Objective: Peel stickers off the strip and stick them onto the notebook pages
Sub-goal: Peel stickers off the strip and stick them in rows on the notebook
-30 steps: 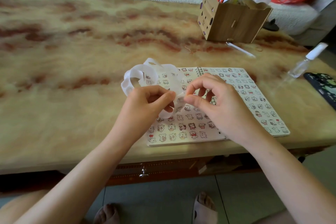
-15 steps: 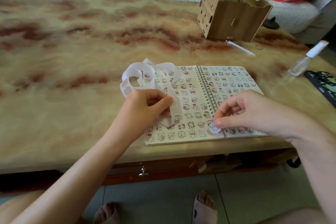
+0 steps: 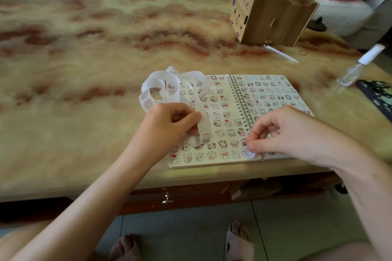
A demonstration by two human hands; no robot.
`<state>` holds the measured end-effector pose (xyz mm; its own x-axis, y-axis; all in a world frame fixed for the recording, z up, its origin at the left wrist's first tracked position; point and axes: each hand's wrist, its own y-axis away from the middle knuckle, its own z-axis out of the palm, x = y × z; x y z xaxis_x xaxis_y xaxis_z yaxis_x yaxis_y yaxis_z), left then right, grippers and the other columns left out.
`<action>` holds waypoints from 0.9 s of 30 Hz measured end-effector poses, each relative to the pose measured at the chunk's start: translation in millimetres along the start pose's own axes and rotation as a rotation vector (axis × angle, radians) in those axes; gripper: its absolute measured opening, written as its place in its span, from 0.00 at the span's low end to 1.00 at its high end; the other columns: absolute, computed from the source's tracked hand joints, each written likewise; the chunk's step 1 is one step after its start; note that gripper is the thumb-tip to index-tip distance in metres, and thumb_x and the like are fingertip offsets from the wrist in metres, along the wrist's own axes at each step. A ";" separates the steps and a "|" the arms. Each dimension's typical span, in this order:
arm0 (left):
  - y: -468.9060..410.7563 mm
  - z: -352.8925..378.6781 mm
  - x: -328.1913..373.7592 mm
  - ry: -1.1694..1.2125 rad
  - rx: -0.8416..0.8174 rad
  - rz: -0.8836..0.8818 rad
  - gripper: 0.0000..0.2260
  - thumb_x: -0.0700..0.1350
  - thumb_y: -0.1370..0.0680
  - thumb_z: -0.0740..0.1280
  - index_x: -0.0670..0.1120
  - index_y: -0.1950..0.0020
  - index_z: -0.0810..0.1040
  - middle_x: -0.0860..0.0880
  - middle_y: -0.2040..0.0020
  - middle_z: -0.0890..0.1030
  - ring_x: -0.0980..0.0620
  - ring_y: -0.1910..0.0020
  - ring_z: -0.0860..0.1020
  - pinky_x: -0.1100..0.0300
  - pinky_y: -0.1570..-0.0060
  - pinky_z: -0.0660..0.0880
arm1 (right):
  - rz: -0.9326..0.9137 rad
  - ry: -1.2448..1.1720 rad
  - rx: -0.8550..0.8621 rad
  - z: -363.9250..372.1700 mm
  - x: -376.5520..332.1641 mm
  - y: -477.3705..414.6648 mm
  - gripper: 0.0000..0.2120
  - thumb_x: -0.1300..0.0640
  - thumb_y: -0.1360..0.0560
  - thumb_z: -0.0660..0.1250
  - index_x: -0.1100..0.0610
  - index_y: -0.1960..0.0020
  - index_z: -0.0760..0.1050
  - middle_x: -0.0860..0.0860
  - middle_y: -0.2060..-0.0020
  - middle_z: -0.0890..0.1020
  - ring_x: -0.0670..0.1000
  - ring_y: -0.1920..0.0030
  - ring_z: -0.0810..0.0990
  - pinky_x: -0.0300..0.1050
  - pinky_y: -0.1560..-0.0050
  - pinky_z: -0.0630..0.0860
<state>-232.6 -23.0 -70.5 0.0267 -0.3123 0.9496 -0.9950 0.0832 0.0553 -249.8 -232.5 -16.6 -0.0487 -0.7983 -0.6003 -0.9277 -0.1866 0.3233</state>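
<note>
1. My right hand (image 3: 292, 133) has its fingers curled. Thumb and forefinger hold a round sticker (image 3: 249, 153) down on the page.
2. This sticker lies at the 5 o'clock corner of the left page of the notebook (image 3: 232, 110), just beside the spiral.
3. My left hand (image 3: 167, 125) pinches the strip (image 3: 169, 85) over the left page.
4. From this hand the strip runs in loose loops toward 11 o'clock, and its short end hangs toward 6 o'clock.
5. The notebook lies open on the surface (image 3: 84, 70), its spiral going from 12 to 6 o'clock and leaning a little toward 5.
6. Both pages are almost full of rows of stickers, so I judge the task is far along. The strip has some stickers left.
</note>
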 end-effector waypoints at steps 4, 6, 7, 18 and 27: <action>0.0 0.0 -0.3 -0.009 -0.001 -0.005 0.08 0.43 0.24 0.67 0.44 0.62 0.82 0.50 0.69 0.83 0.63 0.73 0.76 0.73 0.69 0.70 | 0.018 0.026 0.019 1.3 -1.5 1.1 0.04 0.57 0.30 0.75 0.54 0.63 0.83 0.43 0.77 0.76 0.37 0.81 0.68 0.28 0.80 0.60; 0.1 0.3 -0.1 -0.008 0.000 -0.007 0.08 0.43 0.24 0.67 0.44 0.62 0.82 0.51 0.69 0.83 0.63 0.73 0.77 0.73 0.69 0.70 | 0.024 0.061 0.035 3.4 -1.8 0.7 0.04 0.57 0.30 0.75 0.53 0.64 0.83 0.46 0.72 0.79 0.37 0.80 0.69 0.28 0.79 0.61; 0.2 0.4 0.1 -0.003 0.001 -0.009 0.08 0.43 0.24 0.67 0.44 0.62 0.82 0.52 0.70 0.83 0.64 0.73 0.77 0.74 0.70 0.70 | 0.028 0.080 0.045 4.8 -1.6 0.3 0.04 0.56 0.30 0.75 0.52 0.64 0.82 0.47 0.70 0.80 0.37 0.79 0.69 0.28 0.78 0.62; -0.2 0.6 0.2 -0.019 -0.001 -0.002 0.08 0.43 0.24 0.68 0.46 0.63 0.81 0.54 0.70 0.83 0.64 0.72 0.78 0.75 0.70 0.69 | 0.060 0.236 0.133 13.3 -5.1 1.2 0.06 0.54 0.30 0.74 0.49 0.66 0.80 0.43 0.69 0.82 0.42 0.67 0.78 0.38 0.69 0.70; 0.9 0.5 2.1 -0.026 -0.003 -0.001 0.08 0.43 0.23 0.67 0.45 0.62 0.81 0.54 0.70 0.83 0.65 0.73 0.77 0.76 0.70 0.68 | 0.049 0.305 0.132 14.1 -2.1 0.9 0.07 0.51 0.31 0.75 0.48 0.65 0.79 0.43 0.74 0.75 0.42 0.73 0.71 0.39 0.71 0.63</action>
<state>-233.5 -24.1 -68.6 0.0251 -0.3368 0.9413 -0.9947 0.0855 0.0571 -255.7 -222.9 -25.4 -0.0003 -0.9429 -0.3332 -0.9678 -0.0836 0.2373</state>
